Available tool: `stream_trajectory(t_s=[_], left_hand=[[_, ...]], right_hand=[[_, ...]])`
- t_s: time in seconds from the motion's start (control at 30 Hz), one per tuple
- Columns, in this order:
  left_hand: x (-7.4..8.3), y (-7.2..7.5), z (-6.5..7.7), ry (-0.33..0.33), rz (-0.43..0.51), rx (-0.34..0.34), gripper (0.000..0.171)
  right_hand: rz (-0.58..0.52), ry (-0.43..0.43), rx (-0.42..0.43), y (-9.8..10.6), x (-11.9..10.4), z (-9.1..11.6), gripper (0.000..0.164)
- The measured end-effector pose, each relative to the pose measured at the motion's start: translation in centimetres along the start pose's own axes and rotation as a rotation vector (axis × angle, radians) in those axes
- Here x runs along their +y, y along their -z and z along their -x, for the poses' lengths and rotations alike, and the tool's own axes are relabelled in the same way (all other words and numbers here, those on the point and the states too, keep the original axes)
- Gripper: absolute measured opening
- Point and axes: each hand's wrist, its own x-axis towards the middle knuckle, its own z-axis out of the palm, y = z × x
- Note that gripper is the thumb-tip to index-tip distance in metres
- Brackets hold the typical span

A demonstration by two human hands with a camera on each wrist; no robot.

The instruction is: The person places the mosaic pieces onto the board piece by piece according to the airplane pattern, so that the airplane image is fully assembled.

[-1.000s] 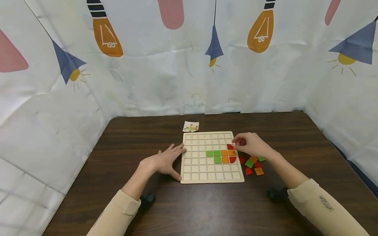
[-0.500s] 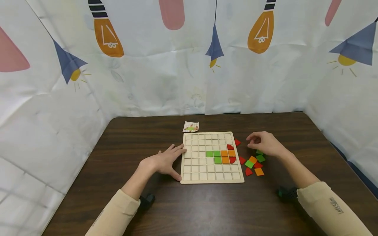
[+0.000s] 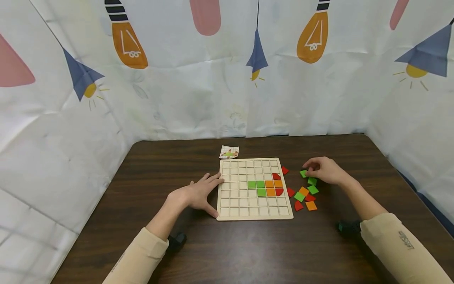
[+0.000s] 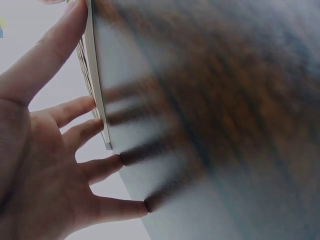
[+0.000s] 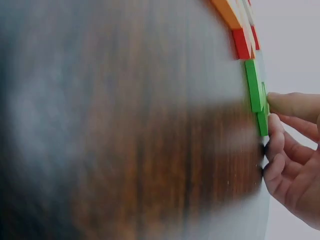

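On the brown table lies a pale wooden grid board [image 3: 234, 205]. Green, orange and red tiles fill some cells towards its right side. My left hand [image 3: 195, 194] rests at the board's left edge, fingers spread, thumb at the near corner; the left wrist view shows the thumb [image 4: 50, 57] along the edge. Right of the board, my right hand [image 3: 324, 170] has its thumb and curled fingers at a green square tile [image 3: 303, 173], pinching at its edges. Closer to me lie two more green squares, one of them right below the hand [image 3: 312, 181].
Loose red quarter-round pieces [image 3: 299, 206], orange squares [image 3: 311, 206] and a green square [image 3: 299, 197] lie beside the board's right edge. A single red piece [image 3: 285, 170] lies near its upper right. Behind the board is a small pattern card [image 3: 229, 152]. A printed curtain [image 3: 198, 98] surrounds the table.
My right hand has moved right from the board's right edge to the green squares, leaving a red piece beside the board. My left hand has stayed where it was.
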Motion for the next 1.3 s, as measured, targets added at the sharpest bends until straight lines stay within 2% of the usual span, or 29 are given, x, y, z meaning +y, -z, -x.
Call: stream_trajectory(t_s=[0.33, 0.6, 0.87, 1.3], left_hand=[[0.0, 0.0, -0.1, -0.006, 0.004, -0.002, 0.113], [-0.1, -0.1, -0.2, -0.007, 0.005, -0.008, 0.114], [-0.1, -0.1, -0.1, -0.006, 0.004, -0.005, 0.113], [0.1, -0.1, 0.0, -0.003, 0.0, -0.002, 0.112]], right_hand=[[0.057, -0.035, -0.034, 0.4, -0.2, -0.9, 0.028], [-0.009, -0.042, -0.114, 0.8, -0.1, -0.9, 0.038], [0.032, -0.027, -0.069, 0.4, -0.3, -1.0, 0.028], [0.095, -0.009, -0.026, 0.4, -1.3, -1.1, 0.027]])
